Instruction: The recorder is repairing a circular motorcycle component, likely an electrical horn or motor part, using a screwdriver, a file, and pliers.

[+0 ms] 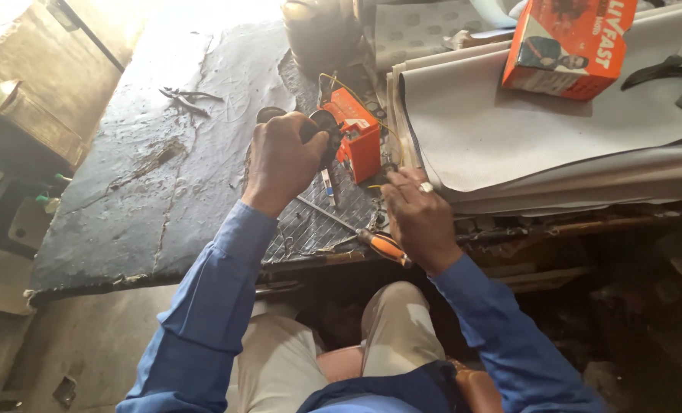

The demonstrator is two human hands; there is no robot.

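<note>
- Battery-like orange block [360,138] stands on the worn dark bench [150,191], between the person's two hands; its long side runs from the near right up to the far left, with thin yellow wires [341,82] looping off its far end.
- Nearest the person, an orange-handled screwdriver [385,247] lies at the bench edge, handle toward the lap, partly under the right wrist.
- Right hand [417,214], a ring on one finger, is curled at the near right corner of the block; whether it pinches a wire I cannot tell.
- Left hand [281,160] is closed around a dark round-headed tool [322,126], pressed against the block's left face and hiding that side.
- Grey sheets [540,130] are stacked just right of the block, crowding it.
- Further off, pliers [188,98] lie on the bench to the left, and an orange carton [566,46] sits on the sheets.
</note>
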